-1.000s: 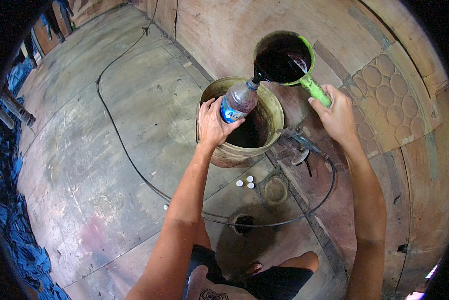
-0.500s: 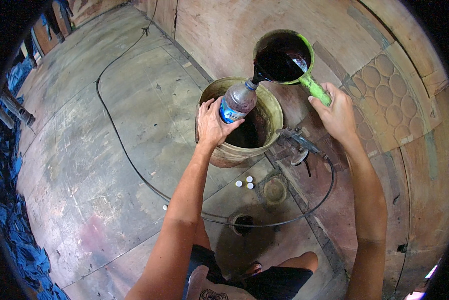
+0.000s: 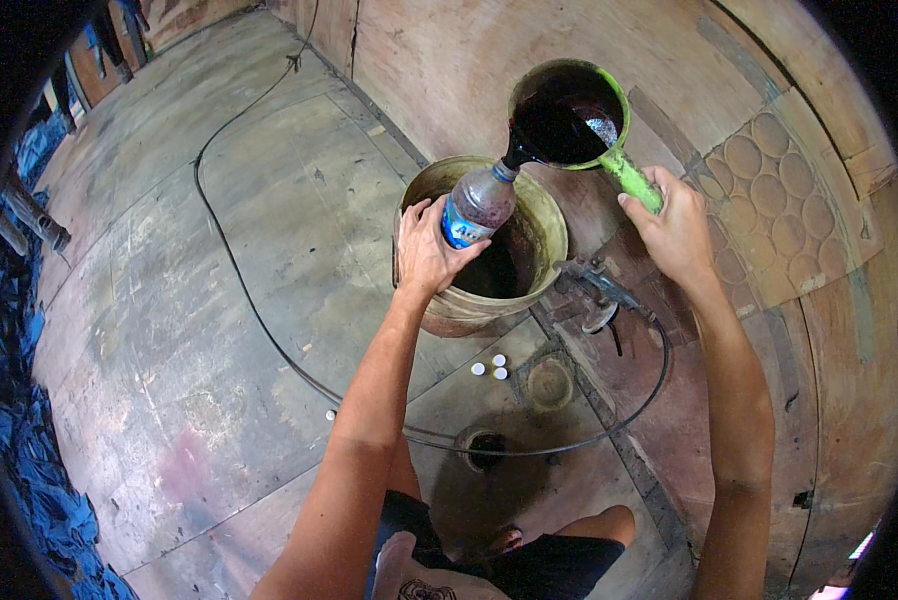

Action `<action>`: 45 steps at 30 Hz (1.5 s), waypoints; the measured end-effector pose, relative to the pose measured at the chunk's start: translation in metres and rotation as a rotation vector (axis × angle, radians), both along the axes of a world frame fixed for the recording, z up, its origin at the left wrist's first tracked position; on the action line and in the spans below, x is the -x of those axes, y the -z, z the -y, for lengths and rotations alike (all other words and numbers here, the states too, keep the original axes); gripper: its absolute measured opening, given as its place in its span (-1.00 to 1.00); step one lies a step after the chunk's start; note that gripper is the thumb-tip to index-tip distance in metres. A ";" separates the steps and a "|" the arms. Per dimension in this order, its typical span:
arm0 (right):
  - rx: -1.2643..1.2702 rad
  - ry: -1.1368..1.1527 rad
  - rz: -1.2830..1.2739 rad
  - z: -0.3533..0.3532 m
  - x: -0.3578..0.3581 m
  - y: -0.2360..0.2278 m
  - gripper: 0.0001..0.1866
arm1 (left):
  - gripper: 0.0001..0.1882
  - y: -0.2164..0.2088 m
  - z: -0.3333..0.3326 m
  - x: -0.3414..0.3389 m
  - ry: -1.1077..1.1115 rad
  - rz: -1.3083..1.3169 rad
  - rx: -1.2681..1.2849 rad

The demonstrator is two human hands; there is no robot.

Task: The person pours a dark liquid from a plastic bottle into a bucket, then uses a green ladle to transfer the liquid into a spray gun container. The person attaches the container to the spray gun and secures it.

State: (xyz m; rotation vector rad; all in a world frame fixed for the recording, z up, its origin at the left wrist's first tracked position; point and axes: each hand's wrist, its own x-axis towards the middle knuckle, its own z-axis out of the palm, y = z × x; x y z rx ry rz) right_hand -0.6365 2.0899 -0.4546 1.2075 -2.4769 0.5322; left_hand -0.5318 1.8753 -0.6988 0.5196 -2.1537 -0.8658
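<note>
My left hand (image 3: 429, 245) is wrapped round a clear plastic bottle (image 3: 484, 198) with a blue label, tilted a little over a bucket (image 3: 554, 225). A green dipper (image 3: 624, 105) full of dark liquid hangs above it, with my right hand (image 3: 674, 225) closed on its handle. Dark liquid runs from the dipper's left rim to the bottle's mouth, where the dark stream hides the opening. The bucket is stained and holds dark liquid at the bottom; its near left rim lies behind my left hand.
A spray gun (image 3: 604, 290) with a black hose (image 3: 244, 265) lies right of the bucket; the hose loops across the floor. Several small white caps (image 3: 499, 361) lie nearer me, beside a round hole (image 3: 486, 450). Blue cloth (image 3: 29, 480) is heaped along the left edge.
Almost nothing differs. Both hands hold their places, and the dark liquid still runs from the dipper to the bottle's mouth.
</note>
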 end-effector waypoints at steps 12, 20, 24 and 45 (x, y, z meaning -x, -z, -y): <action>0.003 -0.019 -0.019 0.000 0.001 0.000 -0.69 | -0.09 0.001 0.000 0.001 -0.001 -0.012 0.015; -0.001 -0.027 -0.038 0.001 0.001 -0.002 -0.71 | -0.08 0.002 0.000 0.001 -0.007 -0.014 0.013; 0.002 -0.043 -0.041 0.001 0.000 -0.003 -0.72 | -0.08 0.001 0.000 0.001 -0.004 -0.014 0.005; -0.011 -0.029 -0.091 0.001 0.000 -0.005 -0.74 | -0.07 0.003 0.001 0.002 -0.006 -0.020 -0.017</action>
